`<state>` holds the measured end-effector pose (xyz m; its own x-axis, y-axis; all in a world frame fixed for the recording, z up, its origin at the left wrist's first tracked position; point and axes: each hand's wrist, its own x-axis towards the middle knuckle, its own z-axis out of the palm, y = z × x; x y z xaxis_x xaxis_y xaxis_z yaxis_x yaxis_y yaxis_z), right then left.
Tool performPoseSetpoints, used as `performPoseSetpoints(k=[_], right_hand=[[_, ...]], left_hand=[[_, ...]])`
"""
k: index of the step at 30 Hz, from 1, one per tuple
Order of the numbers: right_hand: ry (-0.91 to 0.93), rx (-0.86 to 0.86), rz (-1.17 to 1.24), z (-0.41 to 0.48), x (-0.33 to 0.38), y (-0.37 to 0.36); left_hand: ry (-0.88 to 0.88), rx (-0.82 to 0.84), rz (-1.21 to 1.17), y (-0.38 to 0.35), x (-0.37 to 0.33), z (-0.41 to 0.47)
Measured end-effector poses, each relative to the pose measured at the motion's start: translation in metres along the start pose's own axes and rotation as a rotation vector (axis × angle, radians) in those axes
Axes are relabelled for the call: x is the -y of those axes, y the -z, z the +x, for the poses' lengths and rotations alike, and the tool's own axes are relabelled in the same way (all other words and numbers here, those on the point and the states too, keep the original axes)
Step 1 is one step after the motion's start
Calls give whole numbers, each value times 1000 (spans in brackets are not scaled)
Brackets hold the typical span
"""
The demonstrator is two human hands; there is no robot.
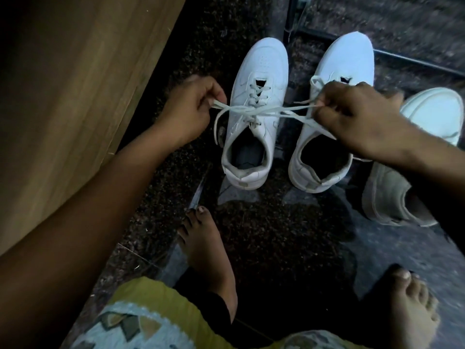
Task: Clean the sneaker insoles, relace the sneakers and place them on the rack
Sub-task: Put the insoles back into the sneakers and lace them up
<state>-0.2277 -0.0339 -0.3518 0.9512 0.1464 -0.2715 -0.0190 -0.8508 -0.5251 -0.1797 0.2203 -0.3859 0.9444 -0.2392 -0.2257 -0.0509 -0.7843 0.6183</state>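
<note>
Two white sneakers stand side by side on the dark floor, toes pointing away from me. The left sneaker [254,109] is laced up its front, and its white lace [261,111] is pulled out taut to both sides above the tongue. My left hand [191,107] pinches one lace end at the left of the shoe. My right hand [352,114] pinches the other end over the right sneaker [334,79], hiding that shoe's lace area. A grey insole shows inside the left sneaker's opening.
A wooden cabinet panel [75,96] rises at the left. A black metal rack frame [402,59] runs behind the sneakers. Another white shoe [432,112] lies at the right, above a worn grey one [392,197]. My bare feet [208,258] rest on the speckled floor.
</note>
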Motion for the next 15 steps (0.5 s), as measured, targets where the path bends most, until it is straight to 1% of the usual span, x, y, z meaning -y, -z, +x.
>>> performPoseSetpoints(k=[2,5,9,13,15], right_hand=[[0,37,55,-2,-9,6],[-4,68,83,-5,-21,10],[-38,22,-36,-7,-29,9],[-77,-7,-169,-10,-31,5],[-80,-18,-242,-12,-32,2]], left_hand=[[11,-23,60,-3,6,-3],[34,-43,51,-6,10,-4],[83,-94,134,-10,14,-3],[204,-120,96,-19,18,-1],[211,-127,118,-21,21,0]])
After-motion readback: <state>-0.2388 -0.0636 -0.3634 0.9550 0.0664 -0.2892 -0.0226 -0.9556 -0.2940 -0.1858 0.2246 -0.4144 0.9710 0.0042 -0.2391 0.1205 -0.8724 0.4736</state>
